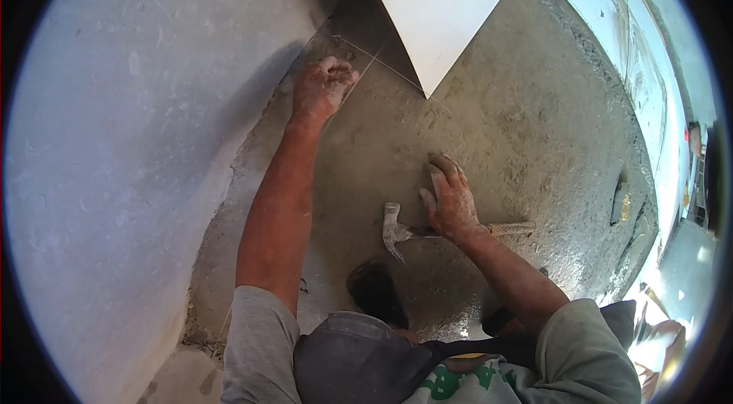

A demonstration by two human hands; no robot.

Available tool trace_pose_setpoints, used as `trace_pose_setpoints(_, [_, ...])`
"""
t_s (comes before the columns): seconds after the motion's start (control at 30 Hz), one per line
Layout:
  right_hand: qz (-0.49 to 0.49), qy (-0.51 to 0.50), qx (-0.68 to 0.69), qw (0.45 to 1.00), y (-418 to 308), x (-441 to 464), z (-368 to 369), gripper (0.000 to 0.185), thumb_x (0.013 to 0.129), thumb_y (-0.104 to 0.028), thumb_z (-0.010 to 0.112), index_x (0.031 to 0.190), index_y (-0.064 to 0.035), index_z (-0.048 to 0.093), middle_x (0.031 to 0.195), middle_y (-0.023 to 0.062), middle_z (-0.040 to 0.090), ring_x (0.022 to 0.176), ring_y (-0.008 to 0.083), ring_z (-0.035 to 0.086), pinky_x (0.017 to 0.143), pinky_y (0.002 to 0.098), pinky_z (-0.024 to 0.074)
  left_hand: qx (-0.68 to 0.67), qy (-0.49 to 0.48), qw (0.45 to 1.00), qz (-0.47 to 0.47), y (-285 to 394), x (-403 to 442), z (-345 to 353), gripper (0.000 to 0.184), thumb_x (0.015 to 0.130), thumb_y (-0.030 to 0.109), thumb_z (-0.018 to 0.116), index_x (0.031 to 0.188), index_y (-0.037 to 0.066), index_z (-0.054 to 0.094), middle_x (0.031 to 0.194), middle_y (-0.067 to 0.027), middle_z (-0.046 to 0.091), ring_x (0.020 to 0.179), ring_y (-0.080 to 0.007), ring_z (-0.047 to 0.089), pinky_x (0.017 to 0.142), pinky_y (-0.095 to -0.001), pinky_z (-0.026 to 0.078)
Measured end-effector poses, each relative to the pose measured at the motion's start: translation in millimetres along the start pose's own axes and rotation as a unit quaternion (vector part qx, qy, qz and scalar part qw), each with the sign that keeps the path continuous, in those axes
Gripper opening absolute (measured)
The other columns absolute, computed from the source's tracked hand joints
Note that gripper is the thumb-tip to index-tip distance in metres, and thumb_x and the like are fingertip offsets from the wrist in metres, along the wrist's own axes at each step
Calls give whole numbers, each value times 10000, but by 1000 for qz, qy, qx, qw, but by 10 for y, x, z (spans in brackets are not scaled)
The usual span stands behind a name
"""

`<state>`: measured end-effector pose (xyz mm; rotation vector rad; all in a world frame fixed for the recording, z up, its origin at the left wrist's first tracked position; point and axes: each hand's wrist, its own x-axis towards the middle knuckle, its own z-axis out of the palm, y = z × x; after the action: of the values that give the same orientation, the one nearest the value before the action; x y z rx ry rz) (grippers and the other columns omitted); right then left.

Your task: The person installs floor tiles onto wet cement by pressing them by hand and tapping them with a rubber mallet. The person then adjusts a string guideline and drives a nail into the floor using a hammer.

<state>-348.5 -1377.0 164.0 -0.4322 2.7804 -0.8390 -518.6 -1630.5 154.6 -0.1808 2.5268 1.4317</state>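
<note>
My left hand (324, 89) is closed in a pinch near the wall's foot, apparently on a thin pale string (369, 66) that slants up and away from it. A second thin line crosses this one close to the corner of a large white panel. My right hand (452, 202) hovers over or rests on the grey wet-looking floor (489, 129), fingers loosely bent and thumb apart, with nothing visible in it. Just below its wrist lies a claw hammer (393, 230), its head to the left and its handle passing behind my wrist to the right.
A white panel (443, 7) juts in from the top with a sharp corner above the floor. Along the left runs a pale wall (122, 159); another white wall (649, 60) curves along the right. My dark shoe (376, 293) stands below the hammer.
</note>
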Motion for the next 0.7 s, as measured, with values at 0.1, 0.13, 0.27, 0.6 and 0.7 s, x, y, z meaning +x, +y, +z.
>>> trace_pose_setpoints(0.1, [5, -5, 0, 1000, 4, 2, -3, 445, 797, -96, 640, 1195, 33, 487, 1318, 178, 405, 1290, 365, 357, 1069, 465, 319, 64, 54, 992, 90, -193, 69, 49, 274, 809, 283, 688, 926, 36, 664, 863, -98, 708, 810, -222, 677, 739, -311, 507])
trace_pose_setpoints(0.13, [5, -5, 0, 1000, 1, 4, -2, 445, 797, -96, 640, 1195, 33, 487, 1318, 178, 405, 1290, 365, 357, 1069, 465, 319, 52, 57, 993, 90, -185, 58, 39, 268, 812, 291, 679, 915, 44, 671, 865, -103, 707, 820, -232, 678, 744, -318, 509])
trace_pose_setpoints(0.27, [8, -2, 2, 1000, -14, 12, 6, 454, 799, -100, 639, 1205, 33, 483, 1307, 178, 408, 1290, 364, 357, 1070, 465, 313, 53, 50, 996, 41, -76, 20, -12, 309, 833, 346, 643, 884, 44, 677, 866, -111, 703, 829, -250, 674, 757, -326, 510])
trace_pose_setpoints(0.6, [11, 6, -3, 1000, -9, 8, 40, 438, 792, -104, 647, 1183, 13, 487, 1296, 174, 413, 1280, 369, 366, 1057, 475, 322, 22, 39, 998, 45, -63, -5, 76, 316, 852, 353, 628, 849, 41, 673, 760, -141, 669, 756, -262, 658, 718, -336, 493])
trace_pose_setpoints(0.7, [9, 5, 2, 1000, -8, 9, 27, 437, 792, -105, 648, 1181, 10, 488, 1296, 175, 412, 1276, 372, 370, 1051, 476, 329, 61, 84, 989, 108, -129, 52, 12, 323, 856, 342, 630, 798, 25, 652, 688, -138, 632, 693, -266, 625, 677, -353, 475])
